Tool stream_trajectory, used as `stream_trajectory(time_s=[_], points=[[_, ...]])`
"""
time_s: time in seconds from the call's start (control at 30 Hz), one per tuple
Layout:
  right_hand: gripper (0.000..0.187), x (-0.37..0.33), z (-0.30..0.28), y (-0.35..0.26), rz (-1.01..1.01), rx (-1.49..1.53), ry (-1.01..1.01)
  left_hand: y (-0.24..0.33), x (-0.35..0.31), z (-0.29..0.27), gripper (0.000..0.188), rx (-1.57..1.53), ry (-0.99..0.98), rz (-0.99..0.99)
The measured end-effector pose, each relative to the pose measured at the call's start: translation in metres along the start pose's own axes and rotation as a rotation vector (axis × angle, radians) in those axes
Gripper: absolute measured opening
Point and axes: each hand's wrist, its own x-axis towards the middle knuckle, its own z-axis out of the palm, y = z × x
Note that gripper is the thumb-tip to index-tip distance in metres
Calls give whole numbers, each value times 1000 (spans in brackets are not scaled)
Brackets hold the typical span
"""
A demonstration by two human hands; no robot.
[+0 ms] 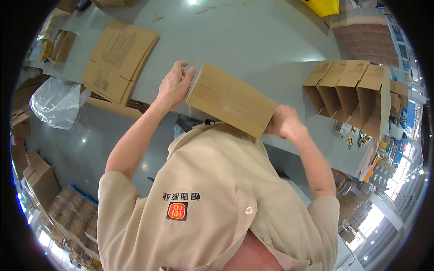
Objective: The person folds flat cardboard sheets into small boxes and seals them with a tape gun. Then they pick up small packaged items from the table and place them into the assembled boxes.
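A closed brown cardboard box (233, 100) is tilted in front of my chest, at the near edge of the grey table. My right hand (285, 123) is at its right end, with the fingers bent against that end and partly hidden by the box. At the box's left end, my left hand (175, 85) is raised with a narrow gap between it and the cardboard. Its fingers are slightly bent and apart, and nothing shows in them.
Flattened cartons (118, 56) are stacked at left on the grey table (235, 34). Several open upright boxes (346, 88) stand in a row at right. A yellow bin (323, 7) sits at the far right edge. A clear plastic bag (58, 103) hangs at the left.
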Motion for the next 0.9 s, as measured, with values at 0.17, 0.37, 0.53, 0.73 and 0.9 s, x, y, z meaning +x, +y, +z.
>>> stream_trajectory(time_s=[0.17, 0.37, 0.53, 0.73, 0.9], points=[[47, -38, 44, 32, 287, 701, 549, 13, 3, -37, 59, -260, 102, 158], [30, -15, 113, 22, 345, 2357, 945, 19, 19, -2, 63, -427, -29, 166], [19, 21, 146, 15, 278, 1947, 1016, -36, 33, 3, 76, 235, 40, 204], [19, -5, 151, 20, 257, 2349, 940, -48, 7, -25, 102, 726, -208, 726], [32, -23, 152, 10, -172, 2734, 991, 75, 11, 2, 107, 392, -555, 844]])
